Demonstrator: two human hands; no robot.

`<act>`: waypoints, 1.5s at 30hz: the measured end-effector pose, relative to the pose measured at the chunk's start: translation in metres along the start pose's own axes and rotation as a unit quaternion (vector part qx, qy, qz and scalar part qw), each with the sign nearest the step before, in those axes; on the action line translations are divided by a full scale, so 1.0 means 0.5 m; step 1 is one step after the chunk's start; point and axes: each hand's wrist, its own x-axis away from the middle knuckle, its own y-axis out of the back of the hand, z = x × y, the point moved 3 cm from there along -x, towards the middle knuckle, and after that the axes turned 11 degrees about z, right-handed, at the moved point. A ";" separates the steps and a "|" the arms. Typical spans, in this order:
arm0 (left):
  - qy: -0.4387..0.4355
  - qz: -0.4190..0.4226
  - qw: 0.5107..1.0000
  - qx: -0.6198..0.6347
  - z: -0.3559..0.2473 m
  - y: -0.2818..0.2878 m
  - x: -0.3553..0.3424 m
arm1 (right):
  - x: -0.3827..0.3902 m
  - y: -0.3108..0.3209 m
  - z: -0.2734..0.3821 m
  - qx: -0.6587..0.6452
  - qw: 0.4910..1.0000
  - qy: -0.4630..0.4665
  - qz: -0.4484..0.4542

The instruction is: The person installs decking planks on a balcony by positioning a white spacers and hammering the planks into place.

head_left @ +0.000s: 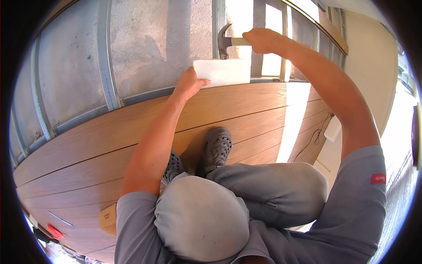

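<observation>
My right hand (263, 40) is closed round the pale handle of a claw hammer (224, 42). The dark hammer head is at the top edge of a white rectangular board (224, 72); whether it touches or hovers just above, I cannot tell. My left hand (192, 83) grips the board at its left end, thumb on the near face and the other fingers mostly hidden. The board stands against the metal wall frame, just beyond the far edge of the wood-look planks (246, 97).
Metal studs (107, 61) rise along the wall, with grey panels between them. A small cardboard box (108, 219), a thin rod (60, 219) and a red object (55, 232) lie at lower left. At right, a dark cable (317, 136) runs to a white box (332, 128).
</observation>
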 end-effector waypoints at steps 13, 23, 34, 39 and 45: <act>-0.034 0.001 0.999 0.040 -0.002 0.011 0.025 | 0.004 0.008 0.041 -0.139 0.984 -0.055 0.098; -0.009 -0.042 0.999 0.001 0.021 0.006 0.032 | -0.003 0.052 0.014 -0.282 0.937 -0.139 -0.153; -0.010 0.010 0.998 0.061 -0.046 0.021 0.036 | 0.239 -0.132 0.024 -0.319 0.932 -0.168 -0.034; 0.025 0.058 0.998 0.031 -0.055 0.018 0.021 | 0.409 -0.334 0.065 -0.380 0.878 -0.273 -0.099; 0.006 0.065 0.991 0.120 -0.031 0.014 0.011 | 0.634 -0.528 0.207 -0.577 0.722 -0.379 -0.047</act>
